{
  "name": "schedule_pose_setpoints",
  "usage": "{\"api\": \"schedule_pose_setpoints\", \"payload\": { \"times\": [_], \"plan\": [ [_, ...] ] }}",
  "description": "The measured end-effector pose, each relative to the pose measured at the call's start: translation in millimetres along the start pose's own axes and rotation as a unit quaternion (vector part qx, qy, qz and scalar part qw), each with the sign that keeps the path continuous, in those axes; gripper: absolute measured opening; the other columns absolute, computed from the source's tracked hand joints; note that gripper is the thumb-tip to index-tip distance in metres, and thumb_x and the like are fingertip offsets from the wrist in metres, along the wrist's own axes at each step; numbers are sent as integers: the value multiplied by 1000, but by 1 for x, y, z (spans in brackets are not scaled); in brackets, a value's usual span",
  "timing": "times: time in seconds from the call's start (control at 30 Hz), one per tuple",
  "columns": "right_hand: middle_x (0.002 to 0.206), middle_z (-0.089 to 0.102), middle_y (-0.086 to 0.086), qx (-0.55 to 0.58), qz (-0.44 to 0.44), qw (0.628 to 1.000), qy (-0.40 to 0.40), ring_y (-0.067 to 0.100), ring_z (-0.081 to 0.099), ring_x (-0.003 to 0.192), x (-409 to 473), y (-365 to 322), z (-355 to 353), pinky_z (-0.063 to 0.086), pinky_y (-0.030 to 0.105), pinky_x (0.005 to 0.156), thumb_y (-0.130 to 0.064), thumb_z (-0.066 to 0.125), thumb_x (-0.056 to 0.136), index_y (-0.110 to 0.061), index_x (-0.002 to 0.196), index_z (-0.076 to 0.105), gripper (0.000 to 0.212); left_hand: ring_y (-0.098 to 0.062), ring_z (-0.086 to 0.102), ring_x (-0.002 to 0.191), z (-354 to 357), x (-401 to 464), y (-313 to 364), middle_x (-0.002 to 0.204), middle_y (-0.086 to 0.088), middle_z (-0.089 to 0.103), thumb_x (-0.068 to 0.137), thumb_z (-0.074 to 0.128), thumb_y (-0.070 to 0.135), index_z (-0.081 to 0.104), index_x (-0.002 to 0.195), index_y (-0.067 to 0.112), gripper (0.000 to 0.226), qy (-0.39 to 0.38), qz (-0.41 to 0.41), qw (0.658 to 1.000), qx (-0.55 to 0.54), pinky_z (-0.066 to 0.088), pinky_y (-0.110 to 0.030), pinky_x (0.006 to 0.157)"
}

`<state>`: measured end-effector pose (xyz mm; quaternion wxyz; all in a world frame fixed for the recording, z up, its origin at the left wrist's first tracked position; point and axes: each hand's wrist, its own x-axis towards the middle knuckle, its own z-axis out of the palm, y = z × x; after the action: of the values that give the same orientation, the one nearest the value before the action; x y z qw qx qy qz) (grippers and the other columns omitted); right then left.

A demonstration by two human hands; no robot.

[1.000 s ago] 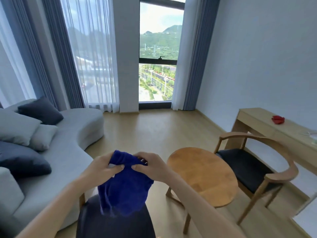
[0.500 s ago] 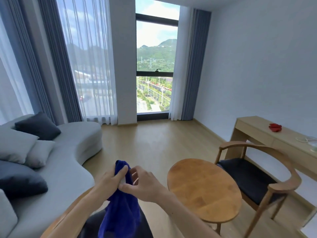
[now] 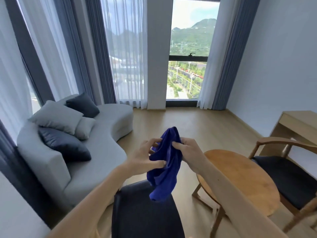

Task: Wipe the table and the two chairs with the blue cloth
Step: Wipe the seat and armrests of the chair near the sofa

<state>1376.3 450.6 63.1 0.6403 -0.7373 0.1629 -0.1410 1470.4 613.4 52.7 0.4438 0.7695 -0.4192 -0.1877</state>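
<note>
**Blue cloth held up at centre frame**

In the head view we see our left hand [image 3: 145, 157] and right hand [image 3: 187, 152] pinching the bunched blue cloth [image 3: 164, 162] with curled fingers, mid-frame. It hangs above the near chair [image 3: 144, 212]; the round tabletop [image 3: 240, 179] and second chair [image 3: 288, 179] sit lower right.

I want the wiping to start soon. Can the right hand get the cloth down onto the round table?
Probably yes. The right hand grips the blue cloth in the air beside the round table, whose top looks bare, though the left hand also holds it.
</note>
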Motion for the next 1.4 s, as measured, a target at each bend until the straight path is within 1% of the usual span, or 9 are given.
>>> {"api": "schedule_pose_setpoints", "payload": {
  "times": [0.2,0.4,0.57,0.67,0.77,0.9,1.07,1.23,1.4],
  "plan": [
    [82,59,13,5,-22,1000,11,28,55,78,3,-2,-4,47,42,72,-7,48,98,-2,90,60,15,-19,64,83,-9,-4,-17,95,-9,66,92,55,13,58,106,12,14,-8,-54,998,2,55,-32,72],
    [90,69,17,-66,-42,996,39,32,63,83,10,9,-26,52,48,80,-13,63,92,-5,97,69,12,-20,61,78,-55,4,-19,83,-8,65,98,43,12,57,91,19,17,149,-62,987,-7,50,-34,72],
    [92,72,10,-165,12,984,-72,31,67,91,7,24,-31,54,44,85,-7,57,92,-12,96,72,16,-12,54,80,-82,19,3,83,5,61,99,43,16,54,87,33,23,168,-5,983,68,41,-25,65],
    [102,70,2,-244,38,959,-139,23,65,99,9,16,-31,55,37,87,-2,53,84,-18,107,67,31,-13,56,85,-75,28,21,89,6,63,97,44,16,59,89,33,24,145,24,986,83,45,-26,68],
    [122,61,-9,-136,-11,974,-179,9,59,111,11,-11,-13,51,24,87,-18,62,79,-28,135,46,59,-5,58,84,-59,35,45,90,9,65,95,47,13,65,95,25,22,81,64,989,104,46,-18,67],
    [96,62,-12,-227,-142,961,-71,8,61,90,24,-38,19,48,17,72,-31,66,89,-26,109,52,25,-8,63,77,-52,45,57,83,5,69,88,62,18,63,92,19,4,39,75,990,110,53,-24,73],
    [86,65,-5,-184,-218,958,11,12,61,79,35,-40,19,48,23,68,-26,62,92,-18,96,59,9,-16,66,85,-63,28,25,97,-5,69,80,74,32,55,104,13,35,16,13,992,-123,53,-25,69],
    [84,62,-5,-149,-227,962,9,10,59,76,41,-56,21,48,20,67,-24,61,93,-14,96,58,10,-12,65,101,-25,3,-53,110,8,68,84,71,20,60,110,31,30,-78,-115,989,-57,52,-32,90],
    [82,61,-5,-150,-223,962,47,9,57,73,44,-60,-3,45,22,67,-24,63,92,-10,94,60,14,-12,66,99,-27,-11,-86,109,6,69,84,69,25,60,109,31,28,-79,-122,989,-31,54,-31,87]
  ]
}}
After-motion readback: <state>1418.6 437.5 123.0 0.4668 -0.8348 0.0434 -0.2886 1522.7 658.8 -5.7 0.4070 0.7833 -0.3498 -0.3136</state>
